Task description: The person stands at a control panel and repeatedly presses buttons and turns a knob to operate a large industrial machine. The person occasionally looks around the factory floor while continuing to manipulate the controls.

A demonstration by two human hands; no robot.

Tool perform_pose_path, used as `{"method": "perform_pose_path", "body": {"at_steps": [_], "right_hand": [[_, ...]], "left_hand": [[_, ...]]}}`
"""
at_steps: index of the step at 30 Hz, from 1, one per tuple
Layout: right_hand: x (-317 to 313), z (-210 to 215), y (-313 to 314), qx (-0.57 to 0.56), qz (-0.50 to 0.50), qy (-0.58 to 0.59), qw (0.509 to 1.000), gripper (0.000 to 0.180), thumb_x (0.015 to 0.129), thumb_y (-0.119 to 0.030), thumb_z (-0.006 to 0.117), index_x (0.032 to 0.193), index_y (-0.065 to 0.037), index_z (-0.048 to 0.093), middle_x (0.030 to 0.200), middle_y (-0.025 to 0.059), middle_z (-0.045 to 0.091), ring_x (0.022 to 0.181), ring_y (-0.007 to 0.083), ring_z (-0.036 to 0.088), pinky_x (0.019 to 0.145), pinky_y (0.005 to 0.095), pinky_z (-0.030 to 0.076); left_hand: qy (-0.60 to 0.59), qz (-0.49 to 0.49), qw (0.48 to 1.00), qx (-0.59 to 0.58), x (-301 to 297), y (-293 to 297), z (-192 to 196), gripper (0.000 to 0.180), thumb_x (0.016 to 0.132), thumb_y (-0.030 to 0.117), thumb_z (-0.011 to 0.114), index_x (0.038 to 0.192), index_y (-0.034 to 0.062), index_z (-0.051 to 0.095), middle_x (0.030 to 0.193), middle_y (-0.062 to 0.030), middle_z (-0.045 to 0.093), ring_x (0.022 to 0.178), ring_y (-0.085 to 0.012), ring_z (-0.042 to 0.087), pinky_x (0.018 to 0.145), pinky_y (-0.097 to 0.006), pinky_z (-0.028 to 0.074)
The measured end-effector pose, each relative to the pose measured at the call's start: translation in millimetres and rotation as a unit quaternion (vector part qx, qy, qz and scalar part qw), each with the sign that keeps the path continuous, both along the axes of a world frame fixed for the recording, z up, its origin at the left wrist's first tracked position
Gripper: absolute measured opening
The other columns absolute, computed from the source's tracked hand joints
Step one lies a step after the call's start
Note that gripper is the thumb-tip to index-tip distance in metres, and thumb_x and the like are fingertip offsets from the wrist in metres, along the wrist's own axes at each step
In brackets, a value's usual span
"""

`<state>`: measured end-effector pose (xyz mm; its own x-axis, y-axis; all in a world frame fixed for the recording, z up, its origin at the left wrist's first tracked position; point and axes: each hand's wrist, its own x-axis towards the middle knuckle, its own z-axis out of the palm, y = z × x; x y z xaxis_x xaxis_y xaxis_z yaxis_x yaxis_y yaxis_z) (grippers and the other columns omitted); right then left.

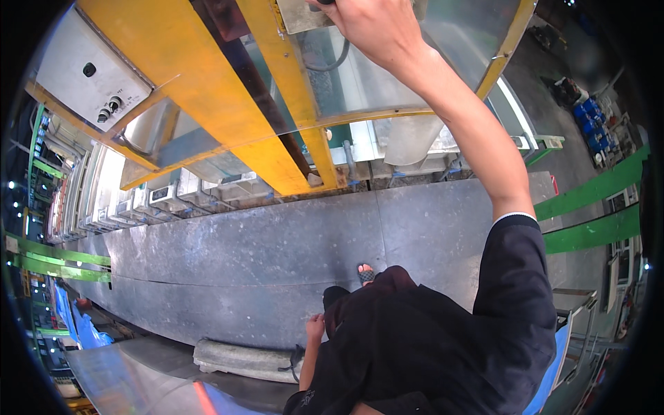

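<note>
My right arm reaches up to the top of the view. My right hand (pixel 380 26) is closed at a grey metal panel (pixel 299 18) on a yellow frame. Under its thumb shows a black, knob-like part (pixel 322 2), mostly cut off by the view's edge. My left hand (pixel 315 328) hangs low beside my body. Its fingers are curled, and nothing shows in them. Clear sheeting (pixel 373 90) spans the yellow frame (pixel 200 83) below my right hand.
A grey control box (pixel 90 66) with black knobs sits at upper left. Grey floor plates (pixel 242 242) lie underfoot. Green rails (pixel 595 228) stand right, more green rails (pixel 62 266) left. Behind me lies a pale roll (pixel 245 361). Blue containers (pixel 596 124) stand far right.
</note>
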<state>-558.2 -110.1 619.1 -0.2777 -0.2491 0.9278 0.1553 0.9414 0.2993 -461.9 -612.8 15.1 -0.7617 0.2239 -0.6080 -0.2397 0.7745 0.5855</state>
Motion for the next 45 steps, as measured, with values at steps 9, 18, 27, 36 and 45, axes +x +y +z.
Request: {"method": "perform_pose_path", "body": {"at_steps": [9, 18, 27, 36, 45], "right_hand": [[-2.7, -12.7, 4.8, -0.17, 0.238, -0.023, 0.956, 0.014, 0.084, -0.013, 0.05, 0.092, -0.001, 0.051, 0.098, 0.018, 0.058, 0.103, 0.0347, 0.053, 0.088, 0.0416, 0.041], [-24.8, -22.1, 9.5, -0.171, 0.32, 0.058, 0.93, 0.02, 0.085, -0.016, 0.047, 0.078, 0.001, 0.053, 0.094, 0.0209, 0.059, 0.103, 0.0361, 0.053, 0.089, 0.0436, 0.039], [-36.9, -40.7, 45.4, 0.014, 0.301, 0.047, 0.952, 0.022, 0.087, -0.025, 0.046, 0.082, -0.003, 0.047, 0.108, 0.0222, 0.055, 0.112, 0.0437, 0.044, 0.094, 0.0501, 0.033], [-36.5, -44.7, 38.9, 0.01, 0.299, 0.052, 0.953, 0.028, 0.082, -0.03, 0.054, 0.09, -0.004, 0.045, 0.112, 0.0232, 0.052, 0.114, 0.0435, 0.042, 0.094, 0.0496, 0.033], [-34.2, -44.8, 28.0, -0.02, 0.298, 0.069, 0.952, 0.028, 0.078, -0.022, 0.059, 0.093, -0.005, 0.044, 0.114, 0.023, 0.051, 0.115, 0.0422, 0.041, 0.094, 0.0482, 0.033]], "left_hand": [[-0.064, 0.075, 0.995, 0.01, 19.8, -5.2, 18.3, 0.028, 0.08, 0.021, 0.055, 0.096, -0.0017, 0.061, 0.067, -0.0063, 0.062, 0.059, -0.0125, 0.059, 0.055, -0.025, 0.047], [-0.062, 0.077, 0.995, -0.009, 30.3, -2.7, 31.8, 0.027, 0.08, 0.022, 0.055, 0.093, -0.0005, 0.062, 0.069, -0.007, 0.063, 0.062, -0.0138, 0.061, 0.059, -0.028, 0.047], [-0.058, 0.071, 0.996, -0.025, 26.1, -5.1, -0.8, 0.03, 0.08, 0.023, 0.054, 0.099, 0.0003, 0.061, 0.077, -0.009, 0.065, 0.07, -0.0155, 0.063, 0.066, -0.028, 0.047], [-0.054, 0.077, 0.996, 0.004, 15.7, 27.5, 51.8, 0.028, 0.082, 0.018, 0.053, 0.099, -0.004, 0.059, 0.074, -0.0089, 0.064, 0.064, -0.014, 0.061, 0.059, -0.027, 0.048], [-0.088, 0.097, 0.991, 0.0, 23.2, -2.7, -8.4, 0.031, 0.08, 0.023, 0.054, 0.1, -0.0004, 0.06, 0.079, -0.0103, 0.065, 0.072, -0.0163, 0.063, 0.066, -0.029, 0.047]]}}
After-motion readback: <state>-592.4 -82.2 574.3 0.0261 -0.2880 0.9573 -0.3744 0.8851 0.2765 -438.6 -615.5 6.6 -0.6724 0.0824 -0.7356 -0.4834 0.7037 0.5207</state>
